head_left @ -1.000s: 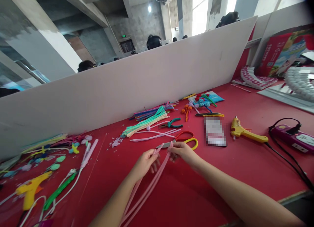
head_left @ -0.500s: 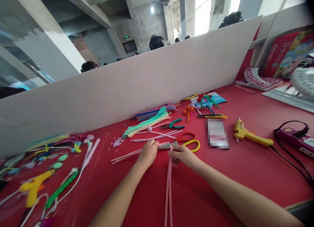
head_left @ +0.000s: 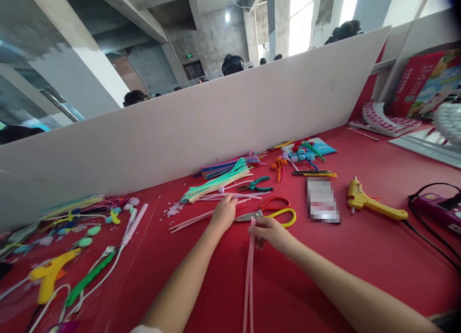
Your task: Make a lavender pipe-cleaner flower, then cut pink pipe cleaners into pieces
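Note:
My right hand (head_left: 269, 232) pinches the top ends of two pink pipe cleaners (head_left: 248, 280) that run down toward me over the red table (head_left: 360, 256). My left hand (head_left: 224, 213) rests with fingers curled on a bunch of pale pink pipe cleaners (head_left: 190, 220) lying flat to its left. Scissors with red and yellow handles (head_left: 277, 212) lie just beyond my right hand, blades pointing left between the two hands.
A bundle of green, cream and coloured pipe cleaners (head_left: 219, 177) and green pliers (head_left: 257, 184) lie behind the hands. A yellow glue gun (head_left: 374, 204) and a purple power strip (head_left: 437, 208) sit right. Another glue gun (head_left: 46, 275) and craft pieces lie left. A white divider board (head_left: 201, 122) runs along the back.
My left hand carried part of the pink pipe cleaners away leftward and laid them on the table. My right hand kept two, which now hang straight toward me.

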A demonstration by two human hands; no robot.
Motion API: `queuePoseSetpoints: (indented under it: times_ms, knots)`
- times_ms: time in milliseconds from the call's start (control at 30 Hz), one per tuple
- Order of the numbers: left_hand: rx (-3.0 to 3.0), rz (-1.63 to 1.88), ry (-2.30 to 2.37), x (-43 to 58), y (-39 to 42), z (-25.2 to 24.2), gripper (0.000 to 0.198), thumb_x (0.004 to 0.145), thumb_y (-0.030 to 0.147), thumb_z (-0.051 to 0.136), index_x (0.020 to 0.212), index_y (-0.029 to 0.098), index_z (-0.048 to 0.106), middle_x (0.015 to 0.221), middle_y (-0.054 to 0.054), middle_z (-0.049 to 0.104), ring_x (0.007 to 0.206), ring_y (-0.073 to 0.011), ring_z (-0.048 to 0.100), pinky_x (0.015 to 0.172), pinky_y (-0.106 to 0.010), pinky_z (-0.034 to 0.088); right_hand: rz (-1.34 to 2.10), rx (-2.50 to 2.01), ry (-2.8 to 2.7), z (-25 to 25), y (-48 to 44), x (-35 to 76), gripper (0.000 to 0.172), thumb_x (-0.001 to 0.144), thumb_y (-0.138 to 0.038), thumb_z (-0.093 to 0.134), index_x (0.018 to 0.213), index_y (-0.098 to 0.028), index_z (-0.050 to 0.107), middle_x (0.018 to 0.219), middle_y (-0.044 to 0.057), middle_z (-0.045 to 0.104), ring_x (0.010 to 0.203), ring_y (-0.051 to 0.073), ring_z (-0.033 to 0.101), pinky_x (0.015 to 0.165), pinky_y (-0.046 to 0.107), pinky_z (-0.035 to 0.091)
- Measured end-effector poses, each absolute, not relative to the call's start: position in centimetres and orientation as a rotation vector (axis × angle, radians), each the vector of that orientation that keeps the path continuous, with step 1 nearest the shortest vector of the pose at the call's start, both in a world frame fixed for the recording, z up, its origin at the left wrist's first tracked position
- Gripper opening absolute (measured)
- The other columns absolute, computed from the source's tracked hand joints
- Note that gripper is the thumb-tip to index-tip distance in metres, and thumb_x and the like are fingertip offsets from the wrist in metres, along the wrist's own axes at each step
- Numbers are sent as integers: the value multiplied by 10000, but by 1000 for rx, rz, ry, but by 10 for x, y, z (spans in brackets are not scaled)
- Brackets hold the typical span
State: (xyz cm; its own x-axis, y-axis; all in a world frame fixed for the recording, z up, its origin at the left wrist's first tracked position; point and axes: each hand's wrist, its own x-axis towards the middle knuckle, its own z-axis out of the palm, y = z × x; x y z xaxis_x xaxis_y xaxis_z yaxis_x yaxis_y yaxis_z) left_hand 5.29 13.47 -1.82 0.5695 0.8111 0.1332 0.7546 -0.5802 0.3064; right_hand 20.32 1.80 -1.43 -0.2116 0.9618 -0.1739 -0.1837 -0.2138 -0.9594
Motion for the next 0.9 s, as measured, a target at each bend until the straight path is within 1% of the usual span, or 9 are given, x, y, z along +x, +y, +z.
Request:
queuePoseSetpoints:
  times_ms: [133,233,333,400,500,567,633,767,900]
  knots:
    - [2452,472,1273,47,117,-4,343,777,135,528,1116,172,558,1300,-118,438,1244,-278,337,1050,-463,214,1560,-1068,-1020,-11,18,206,219,704,-374,578,685,-158,548,484,-27,565,428,109,541,459,231,430]
    - [2311,537,1202,42,85,14,354,829,202,460,1181,188,497,1346,-107,391,1255,-238,338,1037,-404,276,1548,-1029,-955,-9,18,208,270,728,-406,562,831,-157,579,582,-12,599,533,131,600,542,254,474]
    - [2093,459,1047,44,50,26,351,902,304,319,1215,210,448,1151,-96,576,1034,-183,563,827,-312,478,1557,-989,-939,-9,17,207,298,725,-424,574,844,-151,589,672,12,628,601,136,617,593,261,484]
    - [1655,391,956,46,34,27,365,891,368,346,1198,198,443,1042,-98,615,883,-173,621,653,-258,511,1553,-988,-953,-9,15,205,280,720,-422,587,758,-145,590,642,7,617,549,113,586,545,234,464]
    - [1323,336,983,45,26,21,364,848,421,428,1086,155,497,767,-58,635,492,-85,553,358,-146,336,1516,-1021,-981,-10,12,200,261,697,-387,628,640,-138,574,500,-38,522,425,68,475,422,187,385]
    - [1256,319,990,40,27,14,330,841,421,442,990,138,527,623,-19,596,357,-41,423,300,-136,192,1507,-1027,-988,-12,11,197,240,689,-373,637,667,-143,572,481,-49,506,413,71,460,401,188,377]
    - [1190,317,965,34,26,8,291,843,410,444,913,140,526,595,-12,586,352,-40,420,307,-136,195,1515,-1015,-984,-14,11,195,230,699,-369,626,750,-154,566,518,-38,551,442,95,505,430,211,416]
    - [1140,372,920,28,19,2,259,852,393,438,864,142,500,738,-79,651,530,-111,585,463,-188,407,1521,-985,-973,-18,9,192,208,705,-341,632,744,-153,553,576,-16,595,491,103,545,504,231,450]
    - [1177,407,908,28,13,0,293,862,391,423,921,122,523,809,-121,665,607,-152,621,537,-237,451,1536,-965,-949,-20,7,192,199,737,-339,611,731,-144,578,572,-7,596,509,102,551,547,238,455]
